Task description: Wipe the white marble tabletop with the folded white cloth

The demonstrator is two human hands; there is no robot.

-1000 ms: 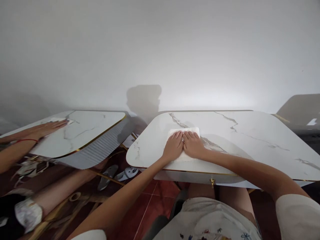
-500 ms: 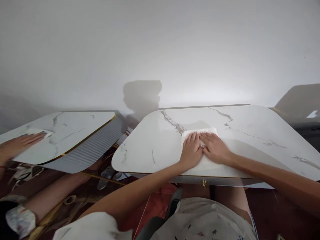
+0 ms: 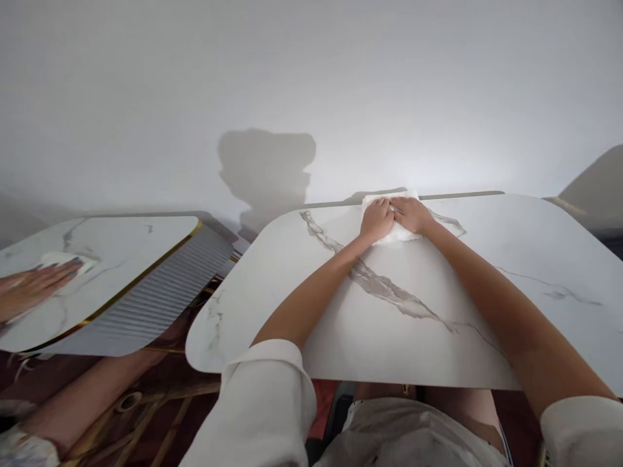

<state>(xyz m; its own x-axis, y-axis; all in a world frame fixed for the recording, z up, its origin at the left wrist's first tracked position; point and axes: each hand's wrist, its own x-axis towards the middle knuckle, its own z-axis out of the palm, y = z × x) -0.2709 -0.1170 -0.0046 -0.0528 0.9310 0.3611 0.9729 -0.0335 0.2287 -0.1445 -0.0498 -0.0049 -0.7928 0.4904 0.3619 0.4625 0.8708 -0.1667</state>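
My left hand (image 3: 377, 220) lies flat on a folded white cloth (image 3: 396, 235), pressing it against the tabletop. Beside it, touching at the fingers, my right hand (image 3: 411, 215) rests flat on the same cloth. Both arms are stretched out across a white, marble-patterned tabletop (image 3: 272, 292) with rounded corners. The cloth is at the table's far edge, close to the wall, and part of it is hidden under my palms. Grey veins run across the surface between my forearms.
To the left stands a second marble-patterned table (image 3: 141, 246) with gold trim and a ribbed grey side. Another person's hand (image 3: 43, 285) presses a white cloth (image 3: 87, 264) there. A pale wall (image 3: 389, 84) rises behind both tables. Bamboo-like poles (image 3: 141, 421) are at lower left.
Both my hands have pushed the cloth away from me, from the table's near middle to its far edge. My body leans further forward. The other person's hand has shifted slightly.
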